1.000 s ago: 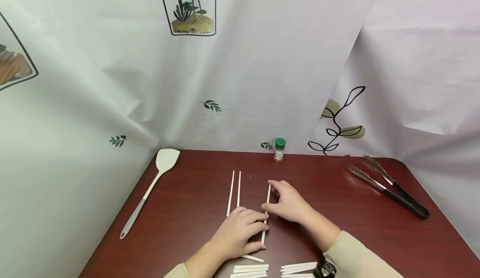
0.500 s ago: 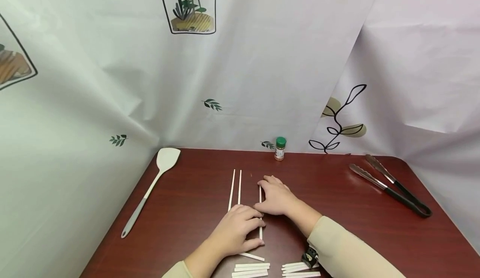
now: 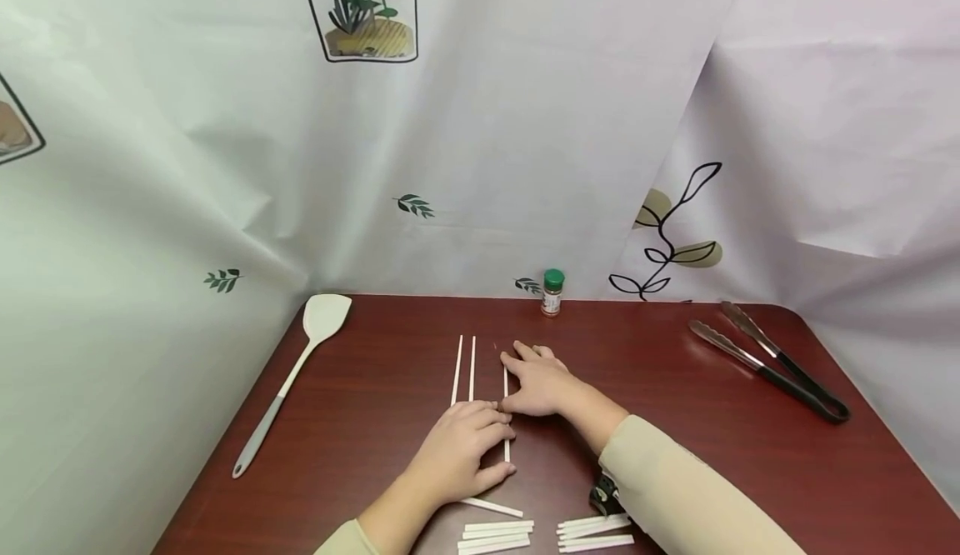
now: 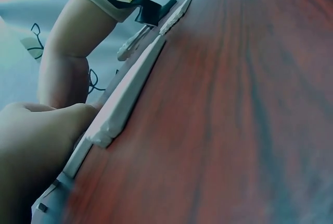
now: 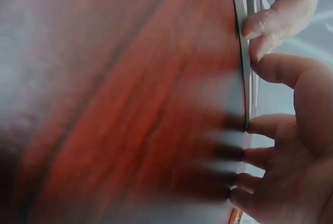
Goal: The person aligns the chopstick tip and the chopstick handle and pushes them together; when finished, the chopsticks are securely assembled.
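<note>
Both forearms reaching in from the near edge over the dark red tabletop (image 3: 375,388), hands low and palm-down, meeting at the middle. Left hand (image 3: 457,455) laid flat, fingers nearly straight, tips pressing the near part of a long white stick (image 3: 506,422); grip released, nothing clasped. Right hand (image 3: 536,382) just beyond it, fingers extended along the far part of the same stick, thumb at its side; grip likewise released, only touching. Stick lying flat, running near to far, just right of two parallel white sticks (image 3: 463,367). Short white pieces (image 3: 498,534) in two small stacks at the near edge. Spice jar (image 3: 552,292), green-capped, at the far edge; label too small to read.
</note>
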